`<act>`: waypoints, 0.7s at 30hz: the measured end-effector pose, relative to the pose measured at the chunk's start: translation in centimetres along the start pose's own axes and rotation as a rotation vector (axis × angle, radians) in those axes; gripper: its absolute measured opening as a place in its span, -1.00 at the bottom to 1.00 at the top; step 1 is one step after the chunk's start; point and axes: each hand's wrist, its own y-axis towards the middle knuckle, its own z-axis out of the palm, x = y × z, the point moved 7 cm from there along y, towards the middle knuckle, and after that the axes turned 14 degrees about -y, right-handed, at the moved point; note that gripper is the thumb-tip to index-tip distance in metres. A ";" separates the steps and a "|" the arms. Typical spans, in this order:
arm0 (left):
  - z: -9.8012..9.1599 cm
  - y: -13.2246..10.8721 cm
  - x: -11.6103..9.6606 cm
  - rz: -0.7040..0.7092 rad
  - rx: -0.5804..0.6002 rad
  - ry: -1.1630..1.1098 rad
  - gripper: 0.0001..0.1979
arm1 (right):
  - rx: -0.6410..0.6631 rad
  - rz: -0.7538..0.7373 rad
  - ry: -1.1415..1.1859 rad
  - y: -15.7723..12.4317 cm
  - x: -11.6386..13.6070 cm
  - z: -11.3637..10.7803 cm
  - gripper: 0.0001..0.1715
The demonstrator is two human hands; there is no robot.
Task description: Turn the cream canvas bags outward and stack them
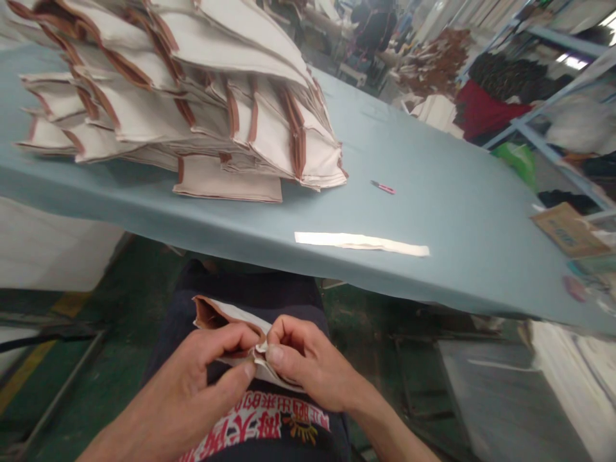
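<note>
- Pinching a small cream cloth piece between thumbs and fingers, both hands are at work in the lower centre of the frame, just above the wearer's dark clothing.
- Look at that cloth: pale cream outside, reddish-brown along the edge and within, gaping like a pocket at its left end.
- Right where the fingertips meet, it's bunched into a crumpled little knot of pale fabric; the fine detail there is partly hidden.
- Left hand: thumb and index finger closed on the brown-edged side, close to the crumple.
- Right hand: fingers curled, thumb pressing the pale bunch, with the cream lower edge showing beneath.
- Over to the upper left, a big stack of similar cream pieces with brown strips leans and overlaps on the blue-grey worktop.
- Centre right of that, a pink-handled cutting tool lies alone, and nearer the worktop's front edge there's a narrow white strip, slightly rippled.
- Red and white lettering runs across the dark clothing at bottom centre.
</note>
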 end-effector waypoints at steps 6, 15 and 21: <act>0.0 0.2 0.6 0.010 -0.013 -0.011 -0.78 | -0.100 -0.039 -0.171 -0.7 0.7 -0.5 -0.38; 0.4 1.6 2.6 0.077 -0.051 -0.070 -0.63 | -0.559 -0.227 -0.786 -2.7 2.9 -1.3 -0.71; -0.3 1.6 3.7 0.170 -0.168 -0.029 -0.63 | -0.629 -0.374 -0.966 -2.7 2.6 0.6 -0.69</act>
